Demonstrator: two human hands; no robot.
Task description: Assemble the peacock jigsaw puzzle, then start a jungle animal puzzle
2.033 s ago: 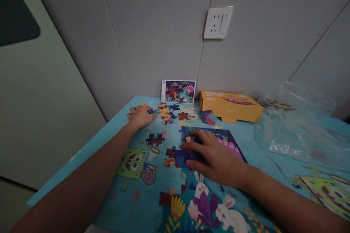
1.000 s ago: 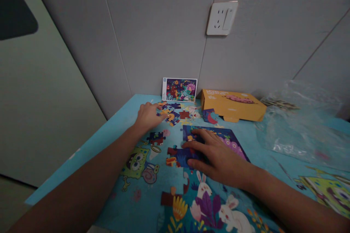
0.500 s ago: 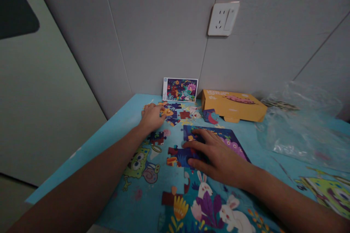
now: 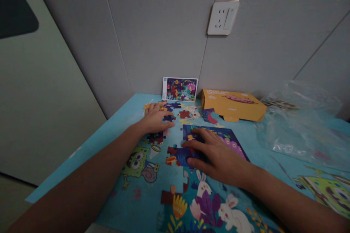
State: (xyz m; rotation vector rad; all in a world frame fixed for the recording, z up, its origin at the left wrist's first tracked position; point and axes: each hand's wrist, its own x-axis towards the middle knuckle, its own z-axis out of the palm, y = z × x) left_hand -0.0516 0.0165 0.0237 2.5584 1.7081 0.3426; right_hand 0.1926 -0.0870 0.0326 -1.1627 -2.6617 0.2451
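1. Joined rabbit puzzle (image 4: 206,204) lies nearest, at five o'clock.
2. Right hand (image 4: 214,153) rests on it, fingers spread wide.
3. Left hand (image 4: 155,121), at ten o'clock from that hand, spreads wide among loose pieces (image 4: 175,106).
4. Picture card (image 4: 180,90) stands at twelve.

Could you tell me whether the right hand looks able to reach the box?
Probably yes: the box lies beyond the puzzle under the right hand, with only a loose piece in front of its left end.
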